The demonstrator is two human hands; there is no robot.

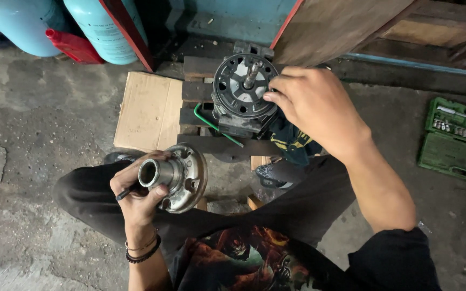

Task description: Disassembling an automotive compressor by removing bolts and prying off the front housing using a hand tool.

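Note:
My left hand (136, 196) grips a round grey metal housing (182, 178) by its hollow neck, along with a thin dark tool, over my left knee. My right hand (311, 105) rests its fingertips on the right rim of a dark round compressor body (241, 91) with a steel shaft sticking up from its middle. The compressor stands upright on dark wooden blocks (200, 108). A green bent rod (211, 125) lies at its lower left.
Flattened cardboard (146, 110) lies left of the blocks. Two light blue gas cylinders (98, 29) and a red can (74, 46) stand at the back left. A green open socket case (457, 140) sits on the concrete floor at right. Wooden boards (341, 24) lean behind.

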